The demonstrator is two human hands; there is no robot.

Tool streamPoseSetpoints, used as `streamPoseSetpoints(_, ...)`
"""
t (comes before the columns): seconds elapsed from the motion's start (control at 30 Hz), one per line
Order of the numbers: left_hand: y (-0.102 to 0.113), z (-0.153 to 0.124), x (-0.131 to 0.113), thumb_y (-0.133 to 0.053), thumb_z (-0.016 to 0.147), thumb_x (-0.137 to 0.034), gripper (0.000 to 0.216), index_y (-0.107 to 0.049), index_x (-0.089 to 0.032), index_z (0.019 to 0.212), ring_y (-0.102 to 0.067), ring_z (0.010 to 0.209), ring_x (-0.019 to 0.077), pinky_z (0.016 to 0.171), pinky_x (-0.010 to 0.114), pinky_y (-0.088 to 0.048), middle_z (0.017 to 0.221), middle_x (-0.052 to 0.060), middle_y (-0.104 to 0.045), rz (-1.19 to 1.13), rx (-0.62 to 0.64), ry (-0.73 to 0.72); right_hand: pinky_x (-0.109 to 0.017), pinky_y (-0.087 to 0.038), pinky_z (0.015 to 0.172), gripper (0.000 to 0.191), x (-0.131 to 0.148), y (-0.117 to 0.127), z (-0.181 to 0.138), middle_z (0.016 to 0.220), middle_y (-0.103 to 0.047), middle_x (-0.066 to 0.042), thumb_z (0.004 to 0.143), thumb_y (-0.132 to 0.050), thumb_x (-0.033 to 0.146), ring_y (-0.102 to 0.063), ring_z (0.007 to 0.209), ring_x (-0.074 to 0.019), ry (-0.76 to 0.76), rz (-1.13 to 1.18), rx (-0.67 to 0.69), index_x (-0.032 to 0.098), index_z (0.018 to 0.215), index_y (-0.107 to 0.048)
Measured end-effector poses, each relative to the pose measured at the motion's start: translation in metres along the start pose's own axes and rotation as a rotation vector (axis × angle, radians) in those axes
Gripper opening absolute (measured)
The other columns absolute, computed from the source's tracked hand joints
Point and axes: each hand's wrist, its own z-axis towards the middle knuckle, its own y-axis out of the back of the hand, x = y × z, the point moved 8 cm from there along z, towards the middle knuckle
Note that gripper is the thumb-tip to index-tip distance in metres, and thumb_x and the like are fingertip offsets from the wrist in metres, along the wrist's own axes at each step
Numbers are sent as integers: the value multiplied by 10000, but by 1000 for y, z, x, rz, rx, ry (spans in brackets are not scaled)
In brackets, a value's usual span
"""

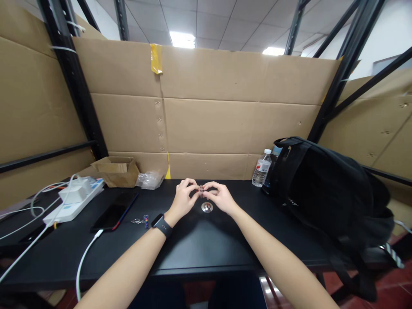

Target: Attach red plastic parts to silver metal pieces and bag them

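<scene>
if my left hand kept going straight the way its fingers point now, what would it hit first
The left hand points right, toward the small part pinched between both hands, so it would probably meet that first, then the right hand just behind it.

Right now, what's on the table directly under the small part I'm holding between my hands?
A round silver disc lies on the black table just below the small part pinched between left hand and right hand. The fingers cover most of the part, so its shape is unclear.
</scene>
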Motion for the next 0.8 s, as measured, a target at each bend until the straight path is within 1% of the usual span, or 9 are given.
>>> streamPoseSetpoints(0.1,2,0,-2,-647,900,-230,63,-709,-235,914,-564,1030,221,893,384,-418,1033,50,-617,20,1,-25,-346,-597,760,374,-6,-1,0,949,-756,-85,774,-781,412,-752,809,-219,-60,-6,11,161,1037,-696)
streamPoseSetpoints(0.17,3,0,-4,-642,903,-227,71,-711,-235,915,-560,1032,224,888,387,-412,1032,53,-620,42,-2,-37,-364,-597,770,392,-7,-1,-1,882,-767,-87,768,-786,424,-758,804,-234,-83,-4,16,148,1033,-703)
streamPoseSetpoints(0.27,4,0,-7,-636,903,-223,72,-708,-228,906,-558,1036,229,881,391,-407,1028,59,-626,77,-8,-49,-379,-602,774,404,-8,0,-1,853,-774,-95,736,-812,432,-762,778,-240,-112,11,9,138,996,-714)
streamPoseSetpoints(0.47,1,-1,-6,-648,897,-225,63,-708,-229,915,-562,1032,228,880,391,-405,1025,55,-624,73,-2,-44,-383,-615,753,392,-10,2,-1,852,-776,-97,705,-838,428,-756,730,-229,-119,45,-7,140,952,-740)
streamPoseSetpoints(0.67,-1,0,-6,-638,891,-202,109,-718,-236,957,-564,1022,224,886,386,-411,1014,50,-618,46,18,-30,-352,-617,723,284,-1,3,1,947,-755,-88,686,-852,400,-720,716,-196,5,52,-20,164,830,-786)
streamPoseSetpoints(0.8,-1,-1,-9,-631,897,-210,108,-710,-234,967,-563,1030,222,890,385,-401,1034,50,-616,50,10,-20,-363,-616,761,236,2,5,2,973,-751,-80,716,-835,375,-719,730,-194,28,15,1,189,859,-805)
